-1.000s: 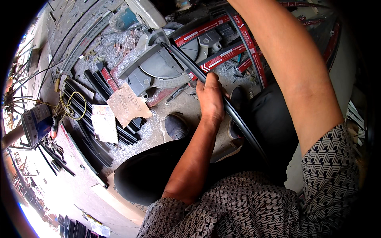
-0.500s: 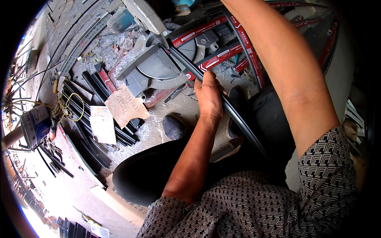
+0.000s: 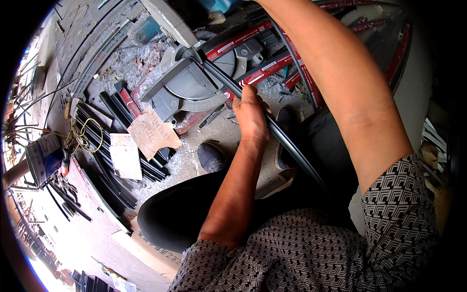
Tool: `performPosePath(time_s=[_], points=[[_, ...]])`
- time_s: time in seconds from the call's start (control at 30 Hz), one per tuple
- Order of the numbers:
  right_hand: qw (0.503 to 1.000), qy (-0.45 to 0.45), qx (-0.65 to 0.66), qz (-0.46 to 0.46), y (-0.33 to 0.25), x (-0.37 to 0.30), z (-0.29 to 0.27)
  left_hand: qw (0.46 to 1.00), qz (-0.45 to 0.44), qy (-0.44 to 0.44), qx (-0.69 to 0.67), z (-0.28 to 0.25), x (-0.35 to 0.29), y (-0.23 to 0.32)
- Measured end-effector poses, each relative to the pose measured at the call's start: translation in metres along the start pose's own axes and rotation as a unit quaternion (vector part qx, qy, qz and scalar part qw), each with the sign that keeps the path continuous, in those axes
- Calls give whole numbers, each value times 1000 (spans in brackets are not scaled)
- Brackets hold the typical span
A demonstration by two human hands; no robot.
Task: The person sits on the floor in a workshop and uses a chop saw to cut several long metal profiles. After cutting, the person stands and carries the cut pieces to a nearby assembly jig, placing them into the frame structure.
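Strips [image 3: 112, 103] of black trim are crowding the floor [image 3: 189, 131] left of the mitre saw [image 3: 192, 85]. Some open room is lying between saw and left shoe [image 3: 211, 156]. My left hand [image 3: 250, 116] is clamping the black profile [image 3: 291, 143], slanting from saw to right thigh. I'm judging it light, springy, slick, best gripped clear of saw edges. My right hand is reaching beyond view, its grip untellable.
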State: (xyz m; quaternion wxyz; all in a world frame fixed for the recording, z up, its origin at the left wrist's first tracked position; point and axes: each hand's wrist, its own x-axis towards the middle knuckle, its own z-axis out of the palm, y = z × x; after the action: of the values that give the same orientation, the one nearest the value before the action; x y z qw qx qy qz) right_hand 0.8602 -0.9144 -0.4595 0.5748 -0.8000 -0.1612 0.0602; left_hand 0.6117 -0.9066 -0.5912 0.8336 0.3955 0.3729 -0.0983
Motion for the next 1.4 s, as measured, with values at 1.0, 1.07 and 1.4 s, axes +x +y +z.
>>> performPosePath(time_s=[1.0, 1.07, 1.4], points=[[1000, 3, -1, -29, 12, 27, 0, 986, 41, -94, 128, 45, -41, -19], [998, 23, -51, -36, 11, 39, 4, 979, 81, -86, 165, 46, -42, -28], [984, 36, -169, -48, 5, 78, 3, 939, 147, -64, 304, 54, -68, -24]])
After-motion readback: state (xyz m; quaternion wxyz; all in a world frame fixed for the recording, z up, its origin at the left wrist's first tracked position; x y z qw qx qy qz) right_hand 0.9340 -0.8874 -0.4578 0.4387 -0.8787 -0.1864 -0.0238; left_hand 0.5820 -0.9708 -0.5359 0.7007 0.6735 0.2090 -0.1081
